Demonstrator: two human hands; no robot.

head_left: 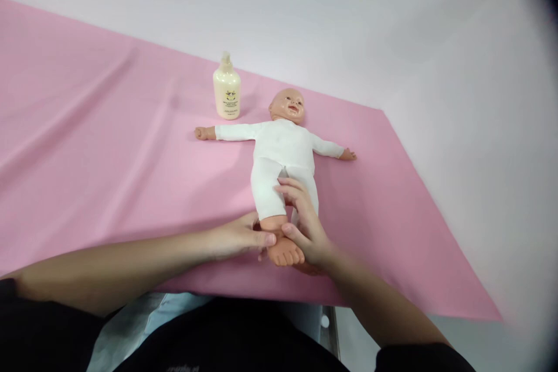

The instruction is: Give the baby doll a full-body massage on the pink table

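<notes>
A baby doll (pixel 282 151) in a white suit lies face up on the pink sheet (pixel 108 174), arms spread, head toward the wall. My left hand (pixel 238 238) grips the ankle of the doll's nearer bare foot (pixel 285 253) from the left. My right hand (pixel 307 226) wraps around the doll's lower legs from the right, thumb on the foot, fingers resting on the white trouser leg. The doll's other foot is mostly hidden under my right hand.
A cream pump bottle of lotion (pixel 226 90) stands upright on the sheet just left of the doll's head. A pale wall rises behind the sheet. The sheet's near edge (pixel 261 296) runs just below my hands, with my dark clothing under it.
</notes>
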